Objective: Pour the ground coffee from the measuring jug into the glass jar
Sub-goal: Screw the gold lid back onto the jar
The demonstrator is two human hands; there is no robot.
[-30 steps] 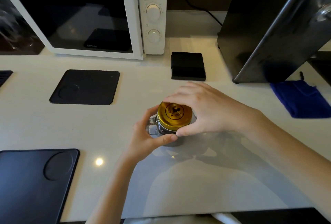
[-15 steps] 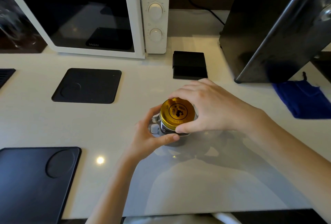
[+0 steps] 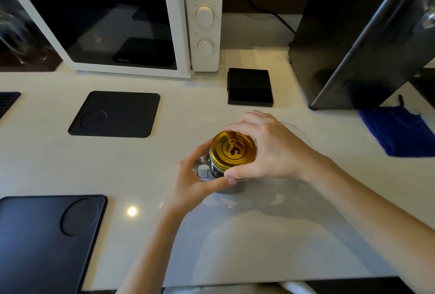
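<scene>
A glass jar (image 3: pixel 215 172) with a side handle stands on the white counter, dark inside. A gold lid (image 3: pixel 233 149) with a black emblem sits on its mouth. My right hand (image 3: pixel 268 148) covers the lid from the right, fingertips curled around its rim. My left hand (image 3: pixel 195 176) wraps the jar's body at the handle side, thumb across the front. A faint clear glass rim (image 3: pixel 296 129) shows behind my right hand; I cannot tell what it belongs to.
A white microwave (image 3: pixel 122 21) stands at the back left. Black mats lie at mid left (image 3: pixel 115 115) and near left (image 3: pixel 42 242). A small black box (image 3: pixel 249 86) sits behind the jar. A tall dark appliance (image 3: pixel 357 35) and a blue cloth (image 3: pixel 400 129) are at right.
The emblem on the gold lid has rotated under my right hand's fingers, while my left hand keeps the jar in place. The view has shifted slightly.
</scene>
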